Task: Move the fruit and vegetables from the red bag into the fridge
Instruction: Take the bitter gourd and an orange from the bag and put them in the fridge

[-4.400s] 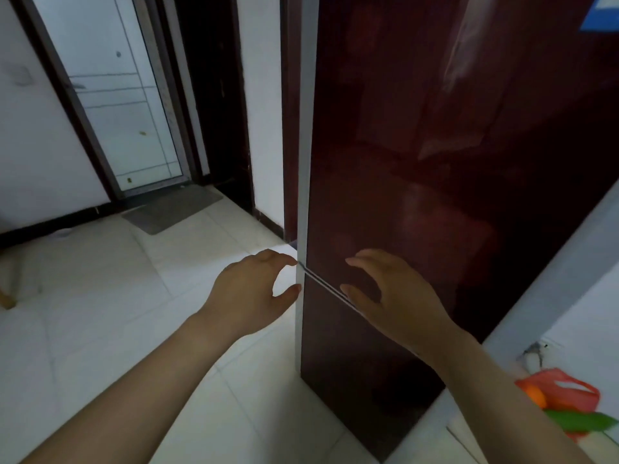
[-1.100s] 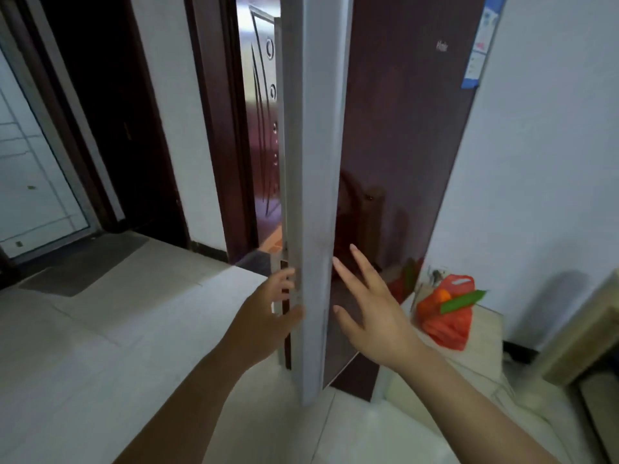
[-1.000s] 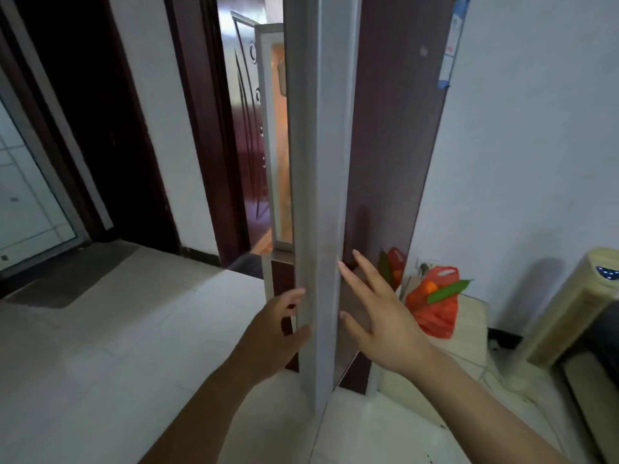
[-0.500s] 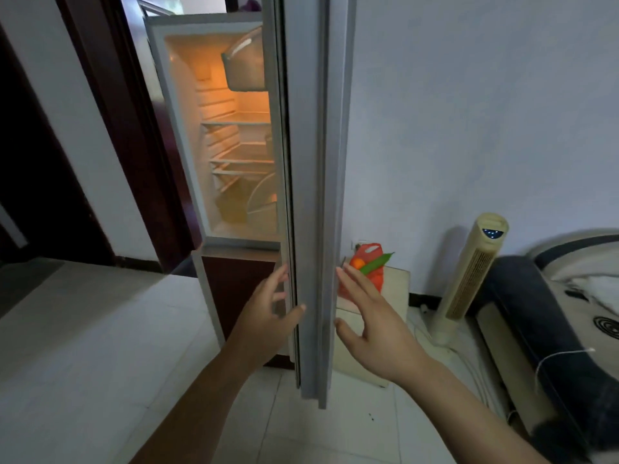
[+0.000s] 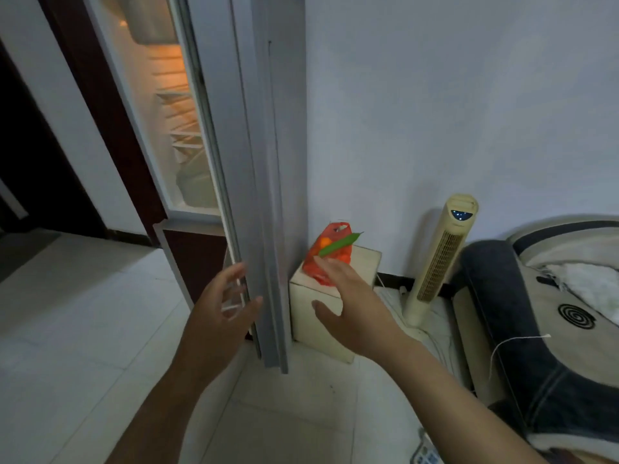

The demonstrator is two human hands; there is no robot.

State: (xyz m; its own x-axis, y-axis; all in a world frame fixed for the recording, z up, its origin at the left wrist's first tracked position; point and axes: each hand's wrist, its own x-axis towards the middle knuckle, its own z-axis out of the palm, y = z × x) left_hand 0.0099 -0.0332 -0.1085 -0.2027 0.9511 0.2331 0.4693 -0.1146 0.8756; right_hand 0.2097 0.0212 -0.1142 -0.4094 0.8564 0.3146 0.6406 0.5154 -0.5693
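The fridge point(image 5: 160, 105) stands open, its lit shelves showing at upper left. Its upper door point(image 5: 268, 182) is swung wide, edge-on to me. My left hand point(image 5: 224, 316) is spread open by the door's lower inner edge, fingers at the edge. My right hand point(image 5: 348, 299) is open with fingers apart, just right of the door and in front of the red bag point(image 5: 326, 259). The bag sits on a cream box point(image 5: 363, 266) against the wall, with a long green vegetable point(image 5: 340, 244) sticking out and an orange fruit point(image 5: 324, 243) inside.
A cream tower fan point(image 5: 438, 262) stands right of the box, with cables point(image 5: 435, 339) on the floor near it. A dark-edged sofa or bed point(image 5: 522, 313) fills the right side. A dark doorway point(image 5: 37, 155) lies at the left. The floor is pale tile.
The fridge door has swung from shut to fully open. My view has turned right toward the bag. My right hand has left the door and moved toward the bag.
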